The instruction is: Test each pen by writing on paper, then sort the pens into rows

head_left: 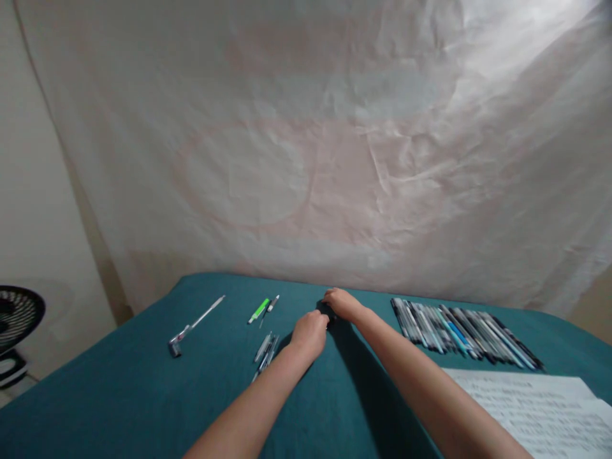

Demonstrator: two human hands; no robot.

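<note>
Both of my arms reach out over the teal cloth, and the hands meet near the far middle of the table. My left hand (310, 333) is closed, its fingers curled against a small black object (327, 312). On the other side of it, my right hand (343, 305) is closed too, fingers bent down over the same dark thing. Most of that object is hidden by my fingers, so its kind does not show. Left of my left forearm lie a few slim pens (265, 354). Beyond them are a bright green highlighter (259, 310) and a white-and-dark pen (273, 303).
A long row of pens and markers (466, 335) lies side by side at the right. Handwritten paper sheets (530, 408) are at the front right. Far left on the cloth rests a thin silvery rod with a dark end (196, 326). A black fan (19, 319) stands beyond the left edge.
</note>
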